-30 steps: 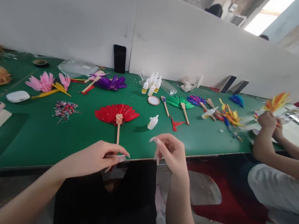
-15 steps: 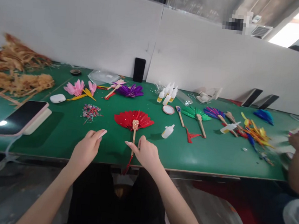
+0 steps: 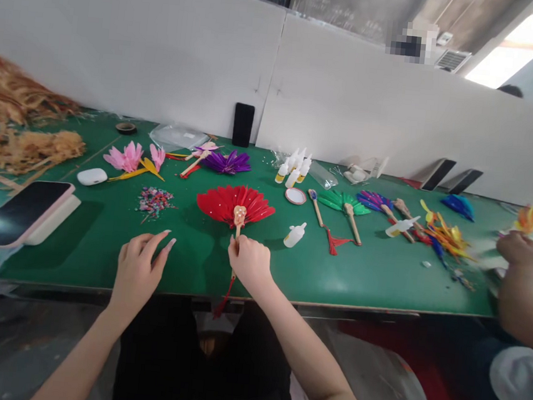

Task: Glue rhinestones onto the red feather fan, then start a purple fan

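A red feather fan [image 3: 236,204] with pale beads at its center has its wooden handle in my right hand [image 3: 251,263], the fingers wrapped round it. From the handle's lower end a red tassel [image 3: 223,303] hangs over the table edge. My left hand [image 3: 140,269] is to the left of the fan, fingers apart and holding nothing. Beyond that hand lies a pile of small colored beads [image 3: 154,202]. A small white glue bottle [image 3: 295,235] stands to the right of the fan.
Several glue bottles [image 3: 293,168] and a round white dish [image 3: 296,196] sit behind. A green feather fan [image 3: 345,203] and loose yellow feathers [image 3: 449,233] are to the right. Leftward lie a phone [image 3: 20,211] and pink feathers [image 3: 124,156]. A co-worker's hand [image 3: 519,252] holds orange feathers.
My right hand has closed round the fan's handle, and the fan appears slightly raised. My left hand has spread its fingers. The camera view has shifted a little.
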{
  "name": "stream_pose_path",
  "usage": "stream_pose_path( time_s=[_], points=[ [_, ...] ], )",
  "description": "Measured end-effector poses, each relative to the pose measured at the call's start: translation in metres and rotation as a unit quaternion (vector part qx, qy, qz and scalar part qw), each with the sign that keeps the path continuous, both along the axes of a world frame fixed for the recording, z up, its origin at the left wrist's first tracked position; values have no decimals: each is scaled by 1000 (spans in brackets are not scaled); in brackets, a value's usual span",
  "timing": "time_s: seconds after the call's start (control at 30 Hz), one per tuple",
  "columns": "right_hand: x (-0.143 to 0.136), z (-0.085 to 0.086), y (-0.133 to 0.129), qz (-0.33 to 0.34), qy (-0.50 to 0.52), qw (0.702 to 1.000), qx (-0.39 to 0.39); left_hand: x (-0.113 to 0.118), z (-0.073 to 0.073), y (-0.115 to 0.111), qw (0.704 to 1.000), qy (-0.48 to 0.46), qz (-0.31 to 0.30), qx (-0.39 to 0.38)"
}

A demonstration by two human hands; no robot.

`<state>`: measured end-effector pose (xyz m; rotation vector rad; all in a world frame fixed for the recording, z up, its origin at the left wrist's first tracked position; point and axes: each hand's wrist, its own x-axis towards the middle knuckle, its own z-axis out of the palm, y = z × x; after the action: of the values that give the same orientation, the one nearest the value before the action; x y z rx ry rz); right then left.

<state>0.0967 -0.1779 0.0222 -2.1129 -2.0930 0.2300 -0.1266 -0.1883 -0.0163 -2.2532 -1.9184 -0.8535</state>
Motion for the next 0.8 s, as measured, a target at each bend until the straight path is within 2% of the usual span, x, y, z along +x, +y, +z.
stream_pose_path(
  time_s=[0.07,0.13,0.2,0.23,0.3,0.37,0.43,0.5,0.63,0.7,0.8],
  points=[
    [2,9,-3,-5,4,1000,19,9,6,-5,999,-30,30,30],
    [1,17,-6,-4,14,999,50,23,16,-10,995,-94,21,28],
    [-1,22,-11,3,31,995,90,41,26,-13,980,-191,-36,-39],
    [-2,24,-13,7,40,993,110,50,31,-14,961,-247,-71,-98],
    [-6,25,-16,15,60,988,141,69,39,-15,905,-340,-120,-225],
    [-8,24,-18,17,79,983,167,85,42,-18,869,-365,-151,-298],
    [-8,22,-19,9,95,978,186,96,42,-23,858,-367,-171,-315],
    [-6,23,-19,4,105,974,200,101,39,-29,844,-387,-198,-314],
    [7,37,-21,-4,108,968,227,101,33,-41,778,-454,-254,-352],
    [21,53,-23,-15,106,965,238,97,31,-43,775,-463,-235,-361],
    [53,84,-26,-37,103,965,237,88,28,-40,795,-465,-177,-348]
  ],
)
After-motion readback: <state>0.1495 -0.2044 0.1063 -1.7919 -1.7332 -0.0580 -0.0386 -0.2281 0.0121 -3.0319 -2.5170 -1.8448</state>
